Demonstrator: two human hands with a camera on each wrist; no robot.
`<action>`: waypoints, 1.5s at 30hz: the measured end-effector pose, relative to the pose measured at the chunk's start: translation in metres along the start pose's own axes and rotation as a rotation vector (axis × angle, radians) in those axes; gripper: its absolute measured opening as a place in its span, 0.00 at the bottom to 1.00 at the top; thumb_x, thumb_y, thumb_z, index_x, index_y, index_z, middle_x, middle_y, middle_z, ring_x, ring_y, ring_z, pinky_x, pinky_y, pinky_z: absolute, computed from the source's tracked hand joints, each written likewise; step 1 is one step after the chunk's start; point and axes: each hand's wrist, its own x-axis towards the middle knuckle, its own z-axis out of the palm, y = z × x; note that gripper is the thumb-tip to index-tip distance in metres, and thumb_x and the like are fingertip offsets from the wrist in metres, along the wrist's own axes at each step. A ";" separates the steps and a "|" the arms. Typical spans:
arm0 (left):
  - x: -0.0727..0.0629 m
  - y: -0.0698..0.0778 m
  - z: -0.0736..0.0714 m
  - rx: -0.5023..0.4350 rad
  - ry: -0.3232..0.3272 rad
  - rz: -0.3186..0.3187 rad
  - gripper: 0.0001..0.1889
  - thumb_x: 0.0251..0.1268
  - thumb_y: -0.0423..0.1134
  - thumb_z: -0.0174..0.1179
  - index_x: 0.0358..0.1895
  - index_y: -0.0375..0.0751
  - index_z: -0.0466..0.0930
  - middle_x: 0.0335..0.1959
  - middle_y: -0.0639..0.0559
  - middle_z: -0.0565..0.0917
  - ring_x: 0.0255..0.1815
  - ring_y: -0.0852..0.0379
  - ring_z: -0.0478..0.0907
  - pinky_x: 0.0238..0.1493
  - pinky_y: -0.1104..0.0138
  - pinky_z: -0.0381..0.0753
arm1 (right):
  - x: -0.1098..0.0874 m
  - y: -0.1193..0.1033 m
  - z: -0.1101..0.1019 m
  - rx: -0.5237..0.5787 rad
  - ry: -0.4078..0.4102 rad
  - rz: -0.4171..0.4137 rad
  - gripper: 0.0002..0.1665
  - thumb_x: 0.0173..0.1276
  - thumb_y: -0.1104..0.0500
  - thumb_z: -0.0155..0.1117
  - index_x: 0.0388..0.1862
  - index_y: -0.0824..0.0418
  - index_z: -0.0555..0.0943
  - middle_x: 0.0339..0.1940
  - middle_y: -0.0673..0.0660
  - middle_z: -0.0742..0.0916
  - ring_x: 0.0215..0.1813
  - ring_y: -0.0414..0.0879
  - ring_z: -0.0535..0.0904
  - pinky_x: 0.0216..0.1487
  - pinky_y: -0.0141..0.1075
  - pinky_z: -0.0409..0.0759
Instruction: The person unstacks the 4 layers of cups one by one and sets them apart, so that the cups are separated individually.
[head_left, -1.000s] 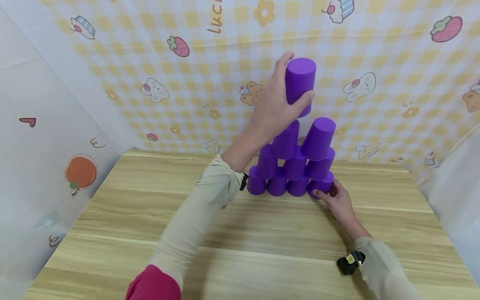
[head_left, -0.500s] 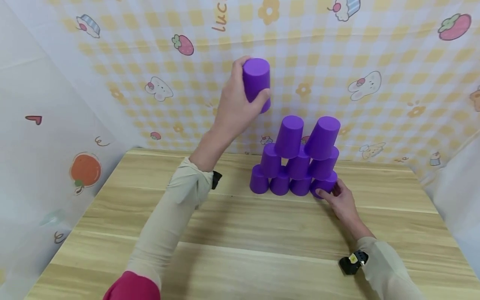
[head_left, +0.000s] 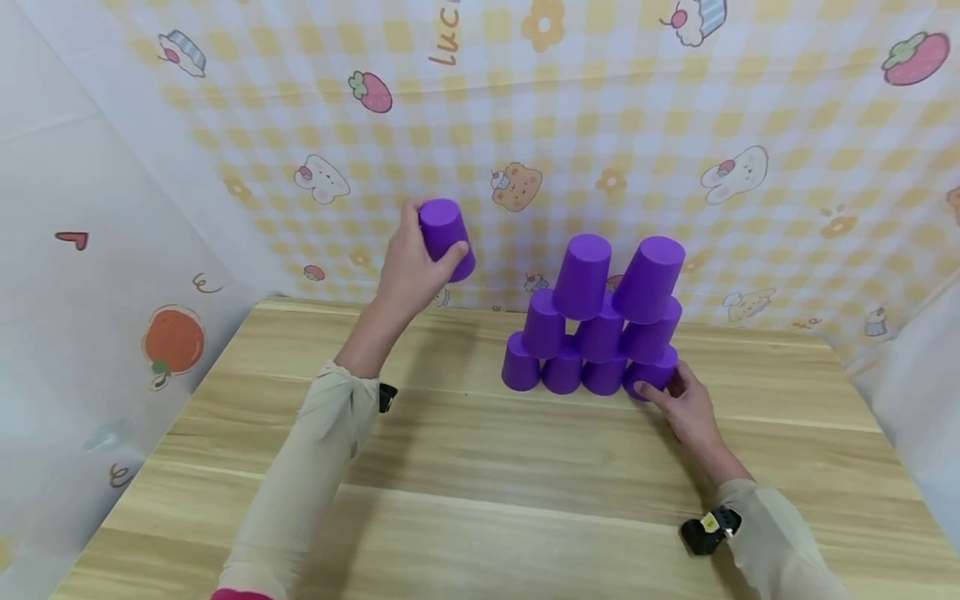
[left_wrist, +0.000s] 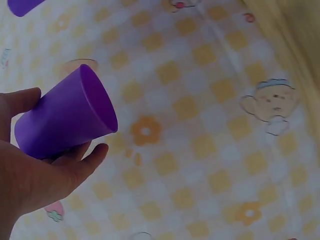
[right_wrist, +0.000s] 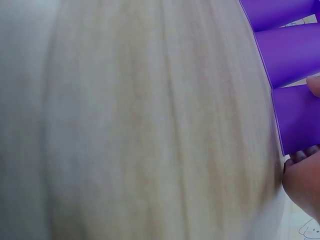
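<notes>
My left hand point(head_left: 411, 267) grips an upside-down purple cup point(head_left: 444, 237) in the air, left of the stack and in front of the patterned cloth. In the left wrist view that cup point(left_wrist: 65, 115) shows its open rim, with thumb and fingers round its sides. Purple cups point(head_left: 600, 329) stand upside down in a tiered stack: two on top, three in the middle tier, several at the bottom. Low on the right, my right hand point(head_left: 684, 408) holds the bottom-right cup point(head_left: 651, 371) between thumb and fingers. The right wrist view shows that cup point(right_wrist: 297, 120) at its edge.
The stack stands on a wood-grain table point(head_left: 480, 467) near its back edge. Behind it hangs a yellow-checked cloth point(head_left: 450, 125) with cartoon prints. White cloth point(head_left: 67, 333) covers the left side, and more white cloth point(head_left: 922, 392) hangs at the right.
My left hand has carried its cup away from above the stack, leftward and then down. My right hand keeps its place at the bottom-right cup, and the stack stands as before.
</notes>
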 end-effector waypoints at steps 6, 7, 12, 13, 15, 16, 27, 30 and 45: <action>-0.020 -0.042 -0.002 0.035 -0.080 -0.070 0.34 0.56 0.38 0.66 0.61 0.34 0.56 0.53 0.35 0.74 0.52 0.42 0.74 0.53 0.53 0.74 | -0.003 0.001 0.004 0.004 0.008 0.016 0.38 0.63 0.57 0.65 0.68 0.67 0.61 0.61 0.65 0.73 0.54 0.34 0.68 0.53 0.18 0.66; -0.023 -0.049 -0.001 0.043 -0.086 -0.071 0.34 0.55 0.38 0.66 0.61 0.34 0.56 0.52 0.34 0.74 0.52 0.41 0.74 0.53 0.52 0.74 | -0.003 0.001 0.004 -0.001 0.009 0.018 0.38 0.63 0.56 0.64 0.68 0.67 0.60 0.61 0.65 0.73 0.53 0.34 0.68 0.52 0.18 0.66; -0.037 -0.079 0.002 0.054 -0.078 -0.086 0.34 0.52 0.35 0.67 0.60 0.33 0.58 0.51 0.33 0.75 0.52 0.40 0.73 0.54 0.51 0.73 | -0.001 0.001 0.003 -0.011 0.010 0.010 0.38 0.64 0.55 0.64 0.67 0.67 0.61 0.60 0.65 0.73 0.53 0.35 0.69 0.51 0.17 0.66; -0.039 -0.084 0.002 0.055 -0.076 -0.093 0.34 0.52 0.34 0.67 0.59 0.33 0.58 0.51 0.33 0.74 0.52 0.39 0.73 0.54 0.50 0.73 | -0.001 0.001 0.002 -0.012 0.012 0.008 0.38 0.64 0.55 0.64 0.67 0.67 0.61 0.60 0.65 0.73 0.54 0.35 0.69 0.51 0.17 0.66; -0.043 -0.092 0.003 0.058 -0.081 -0.116 0.34 0.51 0.34 0.68 0.60 0.33 0.59 0.52 0.32 0.74 0.53 0.38 0.73 0.54 0.49 0.73 | -0.001 0.000 0.002 -0.017 0.017 0.003 0.38 0.64 0.55 0.64 0.67 0.68 0.61 0.60 0.66 0.73 0.54 0.36 0.69 0.51 0.18 0.66; -0.045 -0.095 0.004 0.059 -0.089 -0.127 0.34 0.51 0.34 0.67 0.60 0.33 0.59 0.52 0.32 0.74 0.53 0.38 0.73 0.54 0.49 0.73 | -0.001 0.000 0.001 -0.017 0.019 0.001 0.37 0.64 0.55 0.64 0.66 0.68 0.61 0.60 0.66 0.73 0.54 0.36 0.69 0.51 0.18 0.67; -0.059 -0.118 0.002 0.027 -0.160 -0.202 0.33 0.55 0.29 0.64 0.60 0.29 0.55 0.54 0.26 0.71 0.56 0.33 0.70 0.59 0.47 0.68 | 0.000 0.001 0.001 -0.021 0.011 -0.003 0.38 0.63 0.55 0.64 0.67 0.67 0.61 0.60 0.65 0.73 0.55 0.38 0.69 0.51 0.17 0.66; -0.061 -0.122 0.002 0.036 -0.178 -0.219 0.32 0.55 0.29 0.64 0.59 0.28 0.55 0.54 0.26 0.71 0.56 0.32 0.69 0.59 0.47 0.68 | -0.001 0.001 0.001 -0.038 0.013 0.001 0.39 0.64 0.54 0.64 0.68 0.67 0.61 0.61 0.66 0.73 0.57 0.44 0.69 0.51 0.16 0.65; -0.066 -0.135 0.004 0.089 -0.252 -0.277 0.34 0.52 0.25 0.64 0.60 0.26 0.54 0.54 0.24 0.70 0.56 0.31 0.68 0.58 0.47 0.69 | -0.001 0.000 0.001 -0.059 0.013 0.021 0.40 0.63 0.53 0.65 0.68 0.67 0.60 0.60 0.65 0.73 0.57 0.46 0.69 0.52 0.17 0.65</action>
